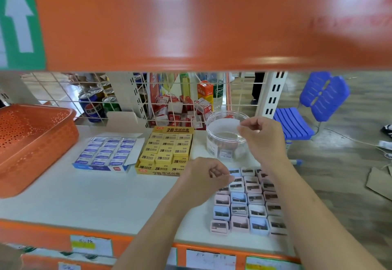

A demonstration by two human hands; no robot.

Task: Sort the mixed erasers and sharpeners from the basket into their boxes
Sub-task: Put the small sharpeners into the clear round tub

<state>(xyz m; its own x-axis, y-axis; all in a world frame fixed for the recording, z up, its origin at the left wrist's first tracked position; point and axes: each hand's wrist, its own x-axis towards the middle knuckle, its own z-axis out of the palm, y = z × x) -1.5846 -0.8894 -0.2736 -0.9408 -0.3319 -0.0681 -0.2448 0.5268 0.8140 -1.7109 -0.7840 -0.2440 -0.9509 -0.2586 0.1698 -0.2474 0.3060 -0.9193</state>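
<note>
Head view: sharpener sorting is in hand, I judge, with the left grip (203, 178) curled narrow and pinching what looks like a sharpener (214, 172) above the rows of sharpeners (248, 204) laid out on the shelf (95, 197). The right grip (263, 136) is curled at the rim of the clear jar (224, 140), and I cannot tell whether it holds anything. The next move probably calls for a short carry to the jar mouth and a clean drop; the blue eraser box (108, 153) and yellow eraser box (167, 150) stand filled, the orange basket (31, 142) sits to their left, and the low upper shelf (191, 25) crowds the reach overhead.
</note>
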